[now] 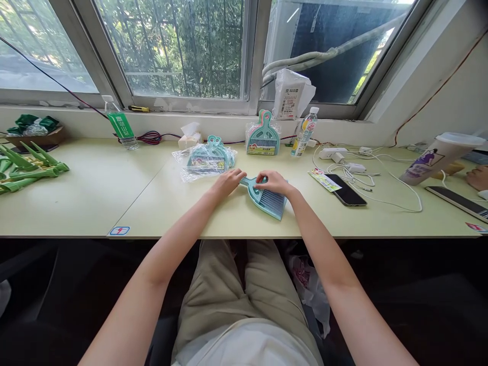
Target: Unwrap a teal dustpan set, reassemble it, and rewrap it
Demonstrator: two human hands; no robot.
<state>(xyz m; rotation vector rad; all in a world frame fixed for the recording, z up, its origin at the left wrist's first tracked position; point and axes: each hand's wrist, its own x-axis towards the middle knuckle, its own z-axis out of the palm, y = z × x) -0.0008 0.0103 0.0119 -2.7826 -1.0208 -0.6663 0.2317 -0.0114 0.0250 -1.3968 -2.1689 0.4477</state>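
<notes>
Right now, a teal dustpan set (271, 204) with a ribbed face lies on the pale counter (84, 208), just below the middle of the frame, its handle toward the left and its wide edge toward the lower right. The left hand (229, 182) has its fingers closed on the handle's end; the right hand (275, 182) pinches the set near the base of the handle, thumb and fingertips together.

Behind the left hand, crinkled clear plastic surrounds more teal dustpans (208, 158). Farther back, at upper centre, a bagged stack (263, 138) stands upright beside a clear bottle (305, 132). Right of centre, a colourful card (325, 180) overlaps a dark phone (346, 191), near tangled white cables (354, 175). Another person's hand (478, 178) shows at the right edge, well apart.
</notes>
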